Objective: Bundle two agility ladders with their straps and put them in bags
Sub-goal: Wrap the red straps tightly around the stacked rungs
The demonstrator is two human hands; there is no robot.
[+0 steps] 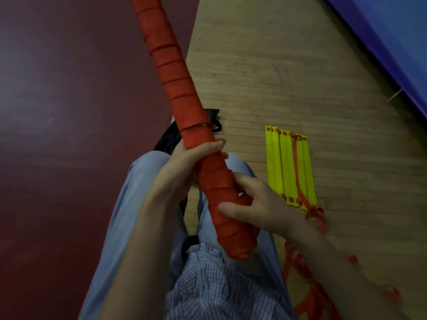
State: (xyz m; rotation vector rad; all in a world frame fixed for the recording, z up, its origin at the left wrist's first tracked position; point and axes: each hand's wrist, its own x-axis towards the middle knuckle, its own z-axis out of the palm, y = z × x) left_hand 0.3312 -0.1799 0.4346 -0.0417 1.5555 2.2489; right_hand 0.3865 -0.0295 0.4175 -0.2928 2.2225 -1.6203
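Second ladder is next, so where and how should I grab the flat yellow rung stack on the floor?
Probably mid-length, from above: the yellow rung stack lies flat and fanned sideways, so pinch across its two long edges to squeeze the rungs together. Avoid the ends, where the red strap is threaded and trails loose.

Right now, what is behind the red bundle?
A black bag lies on the floor behind the bundle, showing on both sides; its middle is covered.
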